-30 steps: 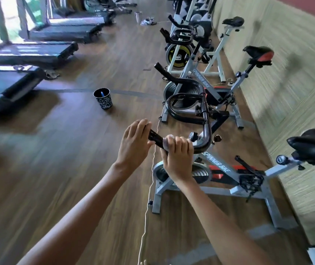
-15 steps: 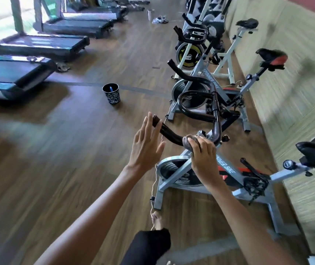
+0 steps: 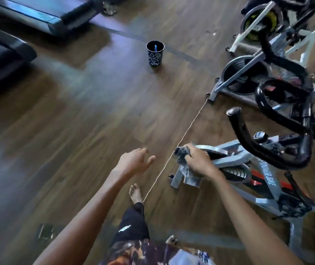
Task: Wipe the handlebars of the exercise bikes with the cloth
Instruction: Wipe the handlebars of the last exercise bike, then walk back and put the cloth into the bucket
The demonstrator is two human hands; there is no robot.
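My right hand (image 3: 198, 161) grips a bunched grey cloth (image 3: 186, 171), held in the air in front of the nearest bike's flywheel, below and left of its black handlebar (image 3: 258, 148). The cloth hangs down from my fist and touches no bar. My left hand (image 3: 133, 161) hovers over the wooden floor to the left, fingers loose and holding nothing. A second bike's black handlebar (image 3: 279, 90) curves behind the first, and a third bike (image 3: 258, 18) stands further back at the top right.
A dark patterned cup (image 3: 155, 52) stands on the floor ahead. Treadmills (image 3: 38, 14) line the upper left. A thin cord (image 3: 179, 142) runs along the floor by the bike feet. My bare foot (image 3: 135, 193) steps forward. A small dark object (image 3: 45, 231) lies at lower left.
My right hand has come off the handlebar with the cloth and dropped lower left. My left hand has moved away from the bar end. The view has tilted down towards the floor.
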